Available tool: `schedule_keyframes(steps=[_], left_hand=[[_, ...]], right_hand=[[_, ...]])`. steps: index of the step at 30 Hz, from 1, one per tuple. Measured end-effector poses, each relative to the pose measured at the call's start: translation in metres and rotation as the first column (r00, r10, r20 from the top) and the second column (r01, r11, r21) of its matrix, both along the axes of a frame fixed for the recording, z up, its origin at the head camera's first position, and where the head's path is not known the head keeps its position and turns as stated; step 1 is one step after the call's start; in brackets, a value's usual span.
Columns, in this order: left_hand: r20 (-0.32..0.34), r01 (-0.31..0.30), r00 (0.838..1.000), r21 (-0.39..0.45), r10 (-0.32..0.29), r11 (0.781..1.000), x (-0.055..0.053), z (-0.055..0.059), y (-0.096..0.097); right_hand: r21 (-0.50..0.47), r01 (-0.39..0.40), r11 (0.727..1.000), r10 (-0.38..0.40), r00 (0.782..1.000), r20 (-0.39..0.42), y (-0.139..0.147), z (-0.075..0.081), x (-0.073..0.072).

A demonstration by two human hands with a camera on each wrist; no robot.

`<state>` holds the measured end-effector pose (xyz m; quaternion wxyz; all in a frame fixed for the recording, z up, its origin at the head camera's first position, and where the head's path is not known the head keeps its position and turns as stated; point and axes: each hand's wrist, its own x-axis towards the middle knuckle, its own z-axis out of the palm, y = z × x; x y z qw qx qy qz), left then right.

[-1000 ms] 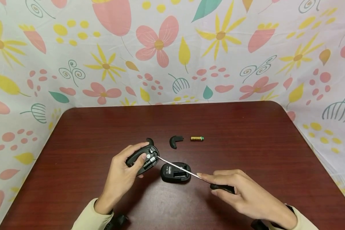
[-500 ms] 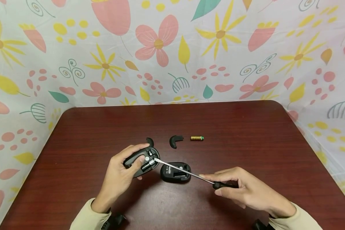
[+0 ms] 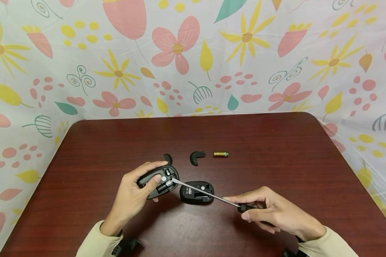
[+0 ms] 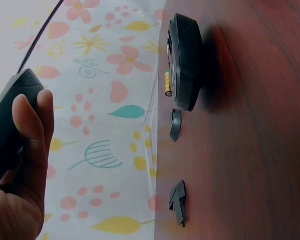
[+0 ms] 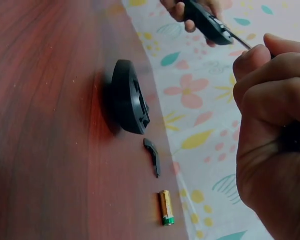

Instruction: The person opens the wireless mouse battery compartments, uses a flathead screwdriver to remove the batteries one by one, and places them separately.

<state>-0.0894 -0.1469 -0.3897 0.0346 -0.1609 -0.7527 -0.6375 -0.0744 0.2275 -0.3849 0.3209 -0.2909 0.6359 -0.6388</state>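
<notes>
My left hand [image 3: 130,196] grips a black computer mouse [image 3: 148,176], underside up, thumb across its base. Its battery bay is uncovered, with a silvery battery end [image 3: 169,183] showing in it. My right hand [image 3: 276,212] holds a screwdriver [image 3: 225,201] by its black handle, the index finger extended toward the shaft. The flat tip meets the held mouse right at the battery bay. Under the shaft, a second black mouse [image 3: 186,197] lies underside up on the table, its bay uncovered. The left wrist view shows the held mouse [image 4: 4,120] edge-on, with the shaft rising beyond it.
Behind the mice, a curved black battery cover [image 3: 193,159] lies beside a gold and green battery [image 3: 220,154]. Another black cover [image 3: 168,157] is just past my left fingertips. The dark wooden table [image 3: 276,153] meets a flower-patterned cloth [image 3: 180,89] at its back and sides.
The held mouse has shifted slightly left and down. My right hand has drawn a little to the right, with the screwdriver tip still at the battery bay.
</notes>
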Motion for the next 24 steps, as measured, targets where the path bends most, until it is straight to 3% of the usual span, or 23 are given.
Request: schedule_keyframes(steps=[9, 13, 16, 20, 24], left_hand=[[0.054, -0.025, 0.998, -0.024, 0.026, 0.999, -0.001, -0.001, -0.001], [0.058, -0.033, 0.998, -0.03, 0.035, 0.999, -0.001, -0.001, -0.001], [0.064, -0.034, 0.997, -0.028, 0.035, 0.999, -0.001, -0.001, -0.002], [0.076, -0.031, 0.997, -0.028, 0.033, 0.999, -0.001, -0.001, -0.002], [0.087, -0.031, 0.996, -0.027, 0.034, 0.999, -0.001, -0.002, -0.002]], right_hand=[[0.061, 0.07, 0.996, -0.064, 0.993, -0.094, 0.001, 0.005, 0.007], [0.11, 0.1, 0.989, -0.09, 0.992, -0.09, 0.004, 0.009, 0.01], [0.09, 0.102, 0.991, -0.092, 0.99, -0.103, 0.006, 0.007, 0.011], [0.078, 0.123, 0.989, -0.11, 0.982, -0.153, 0.01, 0.003, 0.011], [0.143, 0.203, 0.969, -0.172, 0.963, -0.207, 0.013, 0.002, 0.013]])
